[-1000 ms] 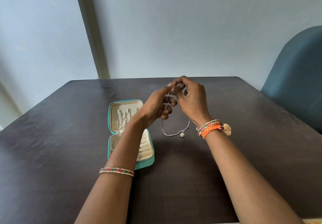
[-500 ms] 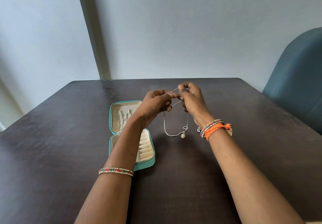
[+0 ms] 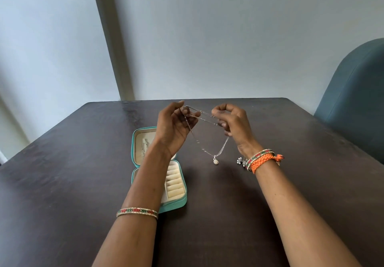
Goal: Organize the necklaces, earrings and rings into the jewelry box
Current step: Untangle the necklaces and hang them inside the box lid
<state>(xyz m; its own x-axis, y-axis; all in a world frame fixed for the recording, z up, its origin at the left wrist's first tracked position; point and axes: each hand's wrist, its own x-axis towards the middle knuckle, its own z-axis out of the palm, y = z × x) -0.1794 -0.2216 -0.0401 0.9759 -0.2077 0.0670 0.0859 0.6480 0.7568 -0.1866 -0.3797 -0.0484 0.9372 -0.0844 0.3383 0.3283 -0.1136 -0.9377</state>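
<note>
A thin silver necklace (image 3: 204,118) with a small round pendant (image 3: 215,161) hangs above the dark table. My left hand (image 3: 173,127) holds one side of the chain and my right hand (image 3: 232,122) pinches the other side, so the chain stretches between them. The teal jewelry box (image 3: 175,204) lies open on the table under my left forearm. Its cream ring rolls (image 3: 174,183) show on the near half. Silver pieces (image 3: 144,147) sit in the far half. A small silver earring (image 3: 241,160) lies on the table beside my right wrist.
The dark wooden table (image 3: 311,183) fills the lower view, its far edge against a pale wall. A blue-grey padded chair (image 3: 357,100) stands at the right edge. I wear bangles on both wrists and an orange braided band (image 3: 264,161) on the right.
My hands have moved apart, pulling the necklace chain wider between them. The pendant now hangs lower in the middle. The box has not moved.
</note>
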